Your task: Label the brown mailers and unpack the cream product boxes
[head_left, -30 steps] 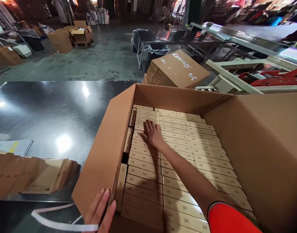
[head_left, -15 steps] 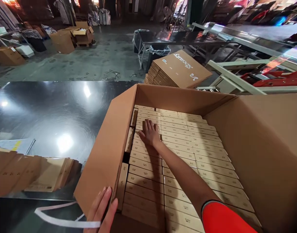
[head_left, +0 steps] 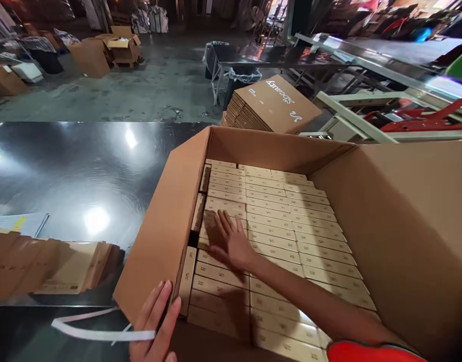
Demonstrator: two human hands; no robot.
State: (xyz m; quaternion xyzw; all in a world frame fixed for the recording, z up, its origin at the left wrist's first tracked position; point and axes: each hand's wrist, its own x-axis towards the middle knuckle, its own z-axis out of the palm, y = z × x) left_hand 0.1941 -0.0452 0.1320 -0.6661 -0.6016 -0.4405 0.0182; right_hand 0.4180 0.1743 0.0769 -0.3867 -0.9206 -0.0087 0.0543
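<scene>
A large open cardboard carton point(head_left: 159, 251) stands on a shiny black table. It is packed with several rows of small tan boxes point(head_left: 283, 226) lying flat. My right hand point(head_left: 228, 239) lies open, palm down, on the boxes in the left column, about halfway along the carton. My left hand point(head_left: 155, 322) rests with fingers stretched against the carton's near left corner, holding nothing. A few boxes stand on edge along the inside of the left wall point(head_left: 188, 274).
Loose tan boxes point(head_left: 45, 269) lie on the black table point(head_left: 83, 171) at the left, with a paper sheet point(head_left: 15, 221) behind. A white strap point(head_left: 87, 332) lies near my left hand. A stack of flat cartons point(head_left: 272, 105) sits beyond the carton.
My right hand has slid back toward me along the left column of boxes. My left hand has stayed at the carton's corner.
</scene>
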